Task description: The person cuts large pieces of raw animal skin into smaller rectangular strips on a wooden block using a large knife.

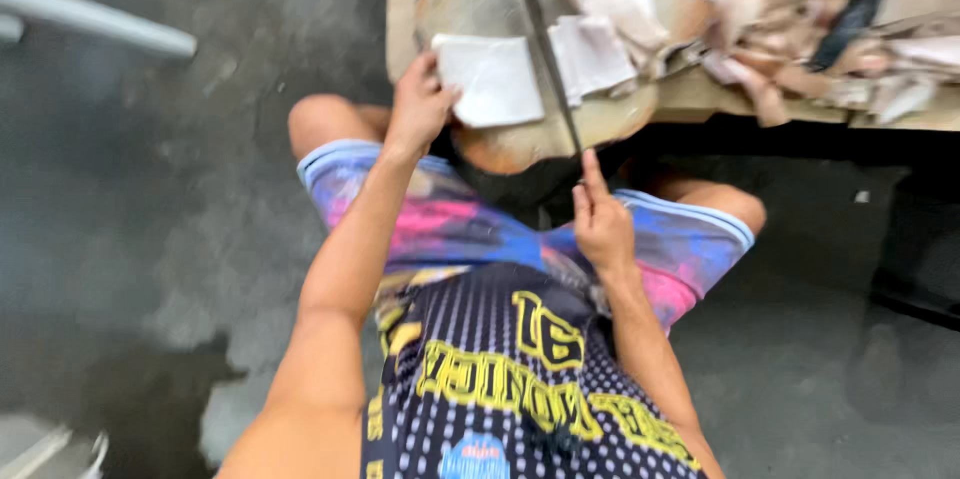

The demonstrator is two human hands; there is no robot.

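- Landmark here is the round wooden block [520, 134], tan and worn, sitting at the near edge of the surface [700, 99], right above the person's knees.
- A long thin dark blade [545, 44] crosses the block. Its long axis runs from the far top edge of the view down toward the person, leaning a bit to the right as it comes closer, and its near end points at the right hand.
- A white sheet [492, 79], squarish and flat, lies on the block just left of the blade, with its edges roughly square to the block's near rim.
- Left hand [418, 104] is at the left rim of the block, fingers closed on the near left corner of the white sheet.
- Right hand [600, 219] is just below the block's near rim, index finger stretched up to the blade's near end. It's a bit blurry, so I can't tell whether it's actually pinching the blade or only touching it.
- The hands are apart, one on each side of the blade.
- More white sheets [590, 54] sit just right of the blade on the block.
- Further right of the block there's a messy heap of pale scraps [800, 9] on the surface.
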